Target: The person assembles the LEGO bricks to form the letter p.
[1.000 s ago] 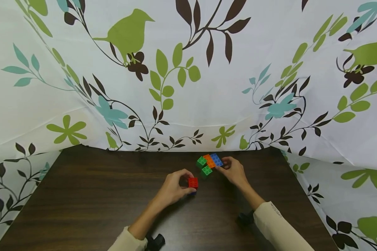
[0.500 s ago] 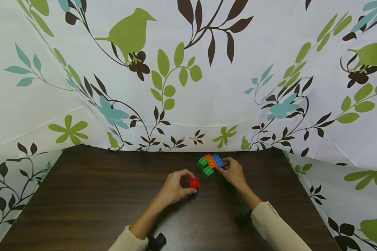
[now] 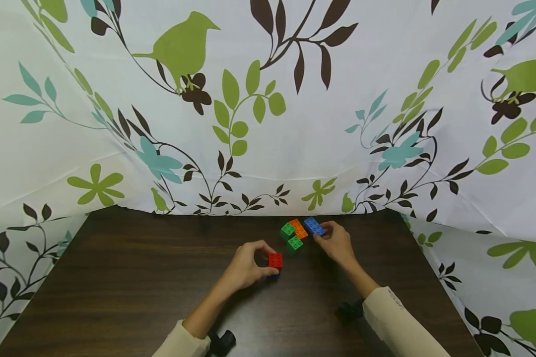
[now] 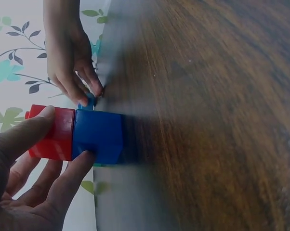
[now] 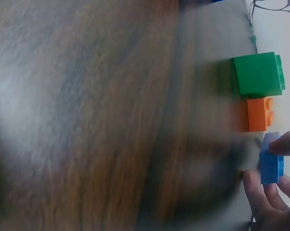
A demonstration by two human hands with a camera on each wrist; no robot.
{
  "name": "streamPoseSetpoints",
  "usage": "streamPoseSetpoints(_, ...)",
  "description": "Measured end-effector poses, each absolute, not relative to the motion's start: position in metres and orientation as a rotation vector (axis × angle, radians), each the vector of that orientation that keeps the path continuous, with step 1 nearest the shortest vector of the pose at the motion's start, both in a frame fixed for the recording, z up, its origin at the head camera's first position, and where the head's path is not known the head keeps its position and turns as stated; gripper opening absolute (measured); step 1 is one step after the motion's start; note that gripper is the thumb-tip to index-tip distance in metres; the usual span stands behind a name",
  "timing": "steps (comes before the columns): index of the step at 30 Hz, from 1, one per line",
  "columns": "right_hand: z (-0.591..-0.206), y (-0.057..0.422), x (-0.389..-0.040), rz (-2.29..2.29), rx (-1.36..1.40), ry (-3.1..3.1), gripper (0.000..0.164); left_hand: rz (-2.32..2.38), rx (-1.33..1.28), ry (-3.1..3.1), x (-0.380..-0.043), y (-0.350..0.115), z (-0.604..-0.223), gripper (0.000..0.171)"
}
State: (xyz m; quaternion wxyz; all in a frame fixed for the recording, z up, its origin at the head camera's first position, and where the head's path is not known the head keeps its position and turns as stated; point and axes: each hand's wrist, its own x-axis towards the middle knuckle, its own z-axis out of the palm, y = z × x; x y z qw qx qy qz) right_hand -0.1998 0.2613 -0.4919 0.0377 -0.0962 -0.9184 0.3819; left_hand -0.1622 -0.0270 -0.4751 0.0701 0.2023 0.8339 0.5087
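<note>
In the head view my left hand [image 3: 245, 265] grips a red toy brick [image 3: 275, 260] that sits on top of a dark blue brick [image 4: 98, 136]. The left wrist view shows thumb and fingers on both sides of that stack, which stands on the table. To the right, my right hand [image 3: 337, 243] pinches a flat, long blue brick [image 3: 314, 226] between thumb and fingers. In the right wrist view the blue brick looks slightly raised and apart from the orange brick [image 5: 257, 114]. Two green bricks [image 3: 288, 229] lie close beside the orange one.
The dark wooden table [image 3: 138, 277] reaches back to a white cloth [image 3: 312, 139] printed with birds and leaves. Black straps with small devices [image 3: 223, 342] sit at both wrists.
My right hand has drawn the long blue brick to the right, away from the orange brick it touched before. My left hand stays on the red and blue stack.
</note>
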Motion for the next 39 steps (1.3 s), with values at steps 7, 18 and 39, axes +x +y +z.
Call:
streamPoseSetpoints(7,-0.482,0.271,-0.193,1.232,-0.251,-2.79,0.041,1.525,0.616,2.522,-0.163,-0.027,-0.476,0.033)
streamPoseSetpoints(18,-0.467,0.277,-0.185,1.236,-0.159,-2.78,0.038,1.508,0.623,2.525,-0.163,-0.028,-0.475,0.032)
streamPoseSetpoints(39,-0.432,0.267,-0.169,1.679,0.094,-2.7,0.039,1.537,0.613,2.508,-0.162,-0.028,-0.474,0.033)
